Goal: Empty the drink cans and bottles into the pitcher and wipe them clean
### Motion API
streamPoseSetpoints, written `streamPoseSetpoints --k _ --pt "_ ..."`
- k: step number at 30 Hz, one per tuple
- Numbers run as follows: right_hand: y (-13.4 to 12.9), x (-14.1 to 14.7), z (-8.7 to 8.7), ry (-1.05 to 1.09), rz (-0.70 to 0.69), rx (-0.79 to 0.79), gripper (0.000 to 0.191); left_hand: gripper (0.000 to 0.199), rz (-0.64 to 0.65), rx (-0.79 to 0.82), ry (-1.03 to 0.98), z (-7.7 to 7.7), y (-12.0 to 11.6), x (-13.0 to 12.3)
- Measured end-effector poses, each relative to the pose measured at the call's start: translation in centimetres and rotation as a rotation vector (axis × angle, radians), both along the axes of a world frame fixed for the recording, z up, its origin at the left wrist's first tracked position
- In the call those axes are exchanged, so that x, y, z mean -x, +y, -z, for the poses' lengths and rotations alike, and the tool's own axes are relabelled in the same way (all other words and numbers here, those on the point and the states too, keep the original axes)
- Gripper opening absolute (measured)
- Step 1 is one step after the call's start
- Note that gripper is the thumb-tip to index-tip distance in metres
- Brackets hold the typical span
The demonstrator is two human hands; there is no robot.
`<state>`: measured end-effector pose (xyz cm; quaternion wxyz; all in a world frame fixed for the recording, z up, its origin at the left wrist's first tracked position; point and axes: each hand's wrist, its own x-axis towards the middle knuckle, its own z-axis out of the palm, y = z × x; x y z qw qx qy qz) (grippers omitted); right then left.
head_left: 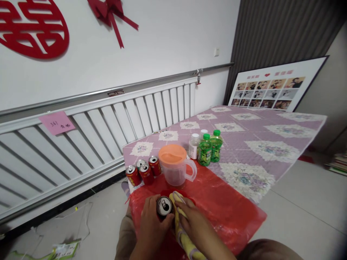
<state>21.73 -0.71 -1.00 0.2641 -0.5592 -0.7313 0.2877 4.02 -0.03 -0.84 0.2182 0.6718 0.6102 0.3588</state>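
Observation:
My left hand (153, 222) is wrapped round an opened drink can (164, 206), which stands upright above the red plastic sheet (227, 213). A yellow patterned cloth (184, 240) is bunched in my right hand (193, 216) and pressed against the can's right side. Just beyond them stands a clear plastic pitcher (173, 175) with an orange lid (172, 154) and a handle on its right. Several other opened cans, mostly red, such as the red can (146, 174), are grouped left of the pitcher. The lower part of the held can is hidden by my fingers.
Behind the pitcher to the right are green-capped bottles (205, 151) and white-capped bottles (193, 146). A purple flowered cover (238, 137) lies over the table. Along the wall runs a white radiator (151, 112) bearing a pink note (56, 122). A photo board (271, 88) leans at the back right.

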Motion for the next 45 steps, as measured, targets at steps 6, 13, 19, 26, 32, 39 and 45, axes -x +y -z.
streamPoseSetpoints --k 6,13,19,26,32,39,45 --pt "0.4 0.0 -1.3 0.104 0.011 -0.099 0.050 0.052 0.126 0.019 -0.109 -0.2 0.3 0.6" --pt "0.7 0.0 0.7 0.072 -0.034 -0.036 0.061 0.059 0.229 0.123 -0.141 -0.9 0.6 1.3" --pt "0.7 -0.1 0.2 0.126 -0.027 -0.059 0.057 0.062 0.264 0.121 -0.153 -1.0 0.7 1.5" --pt "1.5 0.2 -0.9 0.144 -0.017 -0.132 0.051 0.062 0.274 0.111 -0.167 -1.2 0.8 1.5" --pt "1.2 0.2 1.3 0.106 -0.023 -0.056 0.056 0.063 0.275 0.133 -0.162 -1.3 0.7 1.5" --pt "0.8 0.1 -0.8 0.114 0.002 -0.131 0.050 0.063 0.263 0.134 -0.167 -1.2 0.8 1.5" --pt "1.2 0.4 -0.4 0.122 -0.001 -0.112 0.050 0.063 0.278 0.127 -0.183 -1.5 0.7 1.5"
